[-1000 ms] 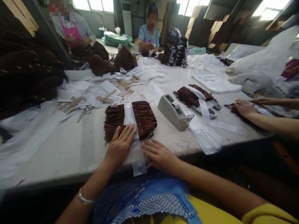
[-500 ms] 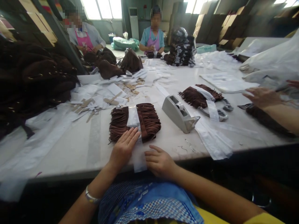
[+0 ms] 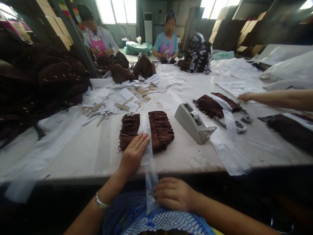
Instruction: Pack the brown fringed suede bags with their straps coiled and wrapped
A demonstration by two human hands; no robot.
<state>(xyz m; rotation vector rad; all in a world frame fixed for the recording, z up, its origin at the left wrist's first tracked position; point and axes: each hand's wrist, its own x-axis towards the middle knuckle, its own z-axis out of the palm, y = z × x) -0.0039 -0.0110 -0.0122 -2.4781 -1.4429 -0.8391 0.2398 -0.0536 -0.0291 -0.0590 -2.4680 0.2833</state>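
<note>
A brown fringed piece (image 3: 160,130) lies near the table's front edge, wrapped lengthwise by a white translucent strip (image 3: 149,163). My left hand (image 3: 133,153) rests flat on the fringe and the strip, fingers stretched out. My right hand (image 3: 172,193) is below the table edge over my lap, fingers curled on the hanging end of the strip. A grey tape dispenser (image 3: 194,123) stands just right of the fringed piece.
Another wrapped fringe piece (image 3: 212,105) lies further right, where a co-worker's arm (image 3: 274,98) reaches across. Loose white strips (image 3: 227,150), paper scraps and card pieces litter the table (image 3: 80,153). Dark brown bags (image 3: 36,81) pile at left. Two people work at the far end.
My right hand has slid off the table down to my lap, pulling the strip's end over the edge. The co-worker's arm has moved from the near right piece toward the far sheets.
</note>
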